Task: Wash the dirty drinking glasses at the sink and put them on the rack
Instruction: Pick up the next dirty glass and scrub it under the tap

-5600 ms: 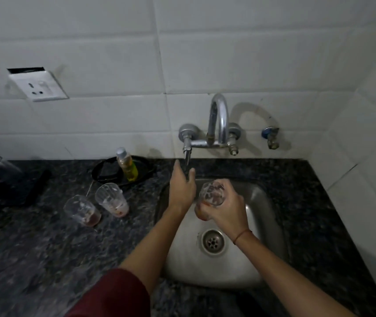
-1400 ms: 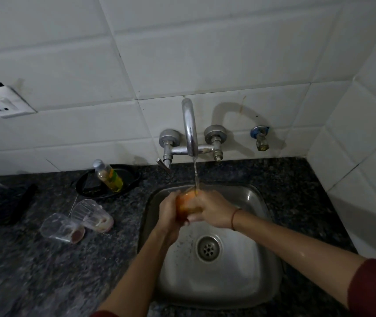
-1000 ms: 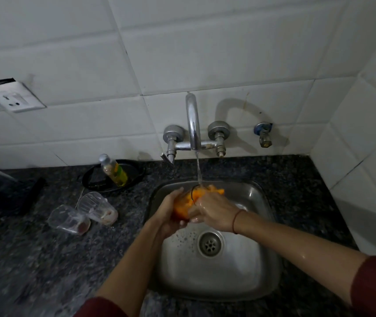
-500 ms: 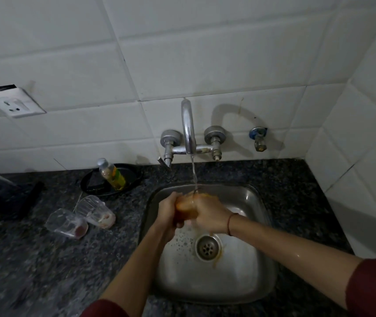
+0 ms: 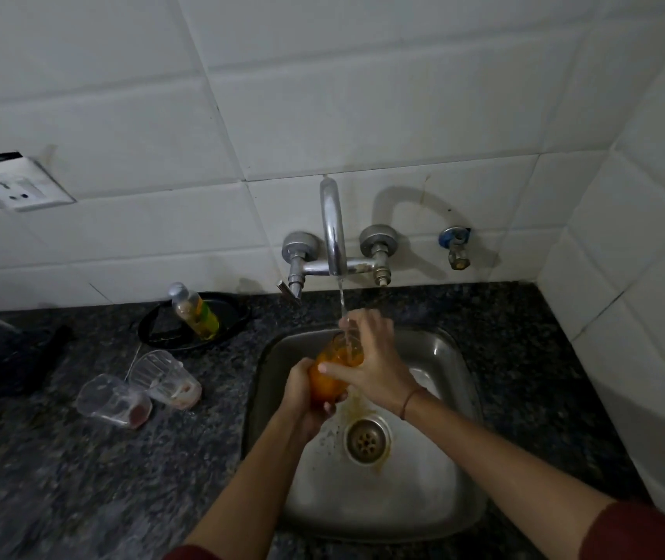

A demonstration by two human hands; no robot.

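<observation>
A drinking glass (image 5: 332,371) full of orange liquid was held over the steel sink (image 5: 450,470), under a thin stream of water (image 5: 342,307) from the wall tap (image 5: 332,232). The left hand (image 5: 302,392) was wrapped around its lower part, fingers curled closed on it. The right hand (image 5: 371,363) was laid over its rim, fingers (image 5: 353,323) reaching into the mouth. Orange splashes were seen around the drain (image 5: 366,438). On the dark counter (image 5: 80,458) to the left, 2 dirty glasses (image 5: 138,388) were lying tipped, reddish dregs inside. Behind them, a bottle of yellow liquid (image 5: 195,313) was resting in a black dish (image 5: 225,317).
</observation>
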